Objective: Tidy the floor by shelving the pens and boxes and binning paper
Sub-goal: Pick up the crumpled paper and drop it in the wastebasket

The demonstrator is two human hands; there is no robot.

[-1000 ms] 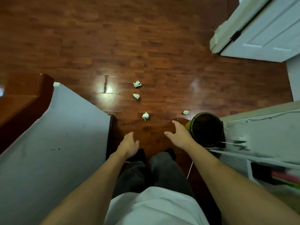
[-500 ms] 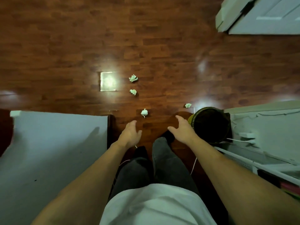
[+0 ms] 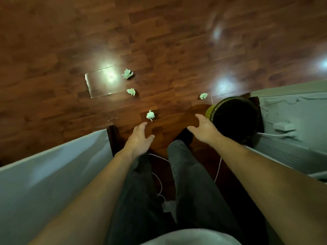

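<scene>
Wood floor (image 3: 159, 41) wide and glossy. Dark round bin (image 3: 235, 119) standing right, beside the white unit (image 3: 292, 124). Left hand (image 3: 139, 138) and right hand (image 3: 203, 129) both out in front, fingers spread and loose, holding nothing. Four crumpled paper balls on floor: nearest (image 3: 150, 115) just beyond left fingertips, two farther (image 3: 131, 91) (image 3: 127, 73), one (image 3: 203, 96) near bin. Paper-binning step, likely; next calls for stooping and pinching nearest ball. No pens or boxes visible.

Home room, dark wood laminate floor (image 3: 159, 41) ahead of hands, round waste bin (image 3: 235, 119) beside right hand (image 3: 203, 129), white furniture (image 3: 44, 174) left of left hand (image 3: 139, 138)
</scene>
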